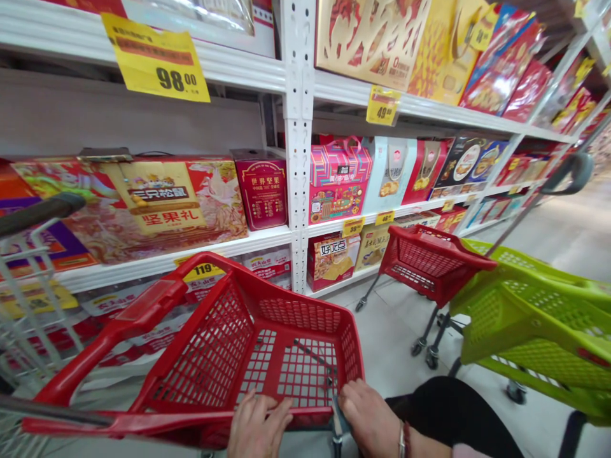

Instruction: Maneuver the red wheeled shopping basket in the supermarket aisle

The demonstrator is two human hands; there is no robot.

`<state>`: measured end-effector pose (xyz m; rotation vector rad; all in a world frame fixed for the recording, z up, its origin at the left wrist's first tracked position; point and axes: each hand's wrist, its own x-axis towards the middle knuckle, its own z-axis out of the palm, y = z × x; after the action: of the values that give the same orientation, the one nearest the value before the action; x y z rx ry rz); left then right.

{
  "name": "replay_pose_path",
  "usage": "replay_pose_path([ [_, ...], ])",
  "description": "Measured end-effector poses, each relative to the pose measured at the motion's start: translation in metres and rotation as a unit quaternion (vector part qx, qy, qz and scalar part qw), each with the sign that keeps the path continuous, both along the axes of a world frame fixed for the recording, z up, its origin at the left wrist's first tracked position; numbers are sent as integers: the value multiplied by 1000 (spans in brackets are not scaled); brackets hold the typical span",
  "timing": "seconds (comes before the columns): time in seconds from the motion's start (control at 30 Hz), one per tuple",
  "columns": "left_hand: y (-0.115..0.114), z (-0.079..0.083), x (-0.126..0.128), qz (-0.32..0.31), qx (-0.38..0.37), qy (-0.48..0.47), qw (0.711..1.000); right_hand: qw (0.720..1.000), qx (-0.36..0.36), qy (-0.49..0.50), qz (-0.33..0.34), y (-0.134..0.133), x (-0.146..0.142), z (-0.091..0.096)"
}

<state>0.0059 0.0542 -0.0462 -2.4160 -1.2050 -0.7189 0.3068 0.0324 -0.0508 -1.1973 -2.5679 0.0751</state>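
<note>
A red plastic shopping basket cart [238, 331] stands in front of me with nothing inside. My left hand [258, 426] rests on its near rim, fingers curled over the edge. My right hand [370, 416] is closed around a dark metal handle part [337, 423] at the basket's near right corner; a bracelet shows on that wrist. A thin metal rod [312, 356] lies across the inside of the basket.
White shelves [296, 159] to the left and ahead carry gift boxes and yellow price tags. A second red basket cart [429, 257] and a green one [529, 318] stand to the right. A wire trolley [28, 299] is at far left. Grey aisle floor runs right.
</note>
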Motion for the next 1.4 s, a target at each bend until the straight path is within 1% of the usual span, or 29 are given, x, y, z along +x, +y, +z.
replay_pose_path([
  [0.17,2,0,2,9,-10,-7,1000,999,19,-50,-4,15,-39,5],
  [0.3,3,1,2,6,-12,-13,1000,996,34,-85,1,22,-72,16],
  [0.37,3,2,0,3,-14,-13,1000,994,37,-102,10,23,-79,23],
  [0.4,3,3,0,2,-15,-13,1000,993,39,-106,19,24,-78,26],
  [0.47,3,4,-1,0,-19,-14,1000,992,41,-110,46,24,-67,31],
  [0.57,2,5,-2,-1,-26,-19,999,991,34,-111,72,21,-32,29],
  [0.67,1,4,-1,-6,-30,-31,999,993,15,-96,63,16,0,21],
  [0.73,0,5,1,-1,-30,-36,999,996,10,-81,48,12,8,15],
  [0.83,0,7,3,7,-31,-33,999,996,23,-78,29,10,-2,11],
  [0.9,0,11,5,10,-29,-27,999,995,37,-88,25,12,-20,13],
  [1.07,0,15,6,10,-19,-7,1000,992,51,-115,28,22,-79,24],
  [1.13,0,15,5,7,-20,-4,1000,992,50,-115,25,25,-95,27],
  [1.17,0,15,4,5,-21,-3,1000,992,50,-113,26,25,-99,27],
  [1.2,-1,16,4,4,-22,-3,1000,992,49,-109,30,25,-99,27],
  [1.27,-1,16,2,-2,-23,-2,1000,992,51,-104,42,23,-90,26],
  [1.4,-4,16,3,-3,-31,-3,1000,995,44,-85,36,12,-52,23],
])
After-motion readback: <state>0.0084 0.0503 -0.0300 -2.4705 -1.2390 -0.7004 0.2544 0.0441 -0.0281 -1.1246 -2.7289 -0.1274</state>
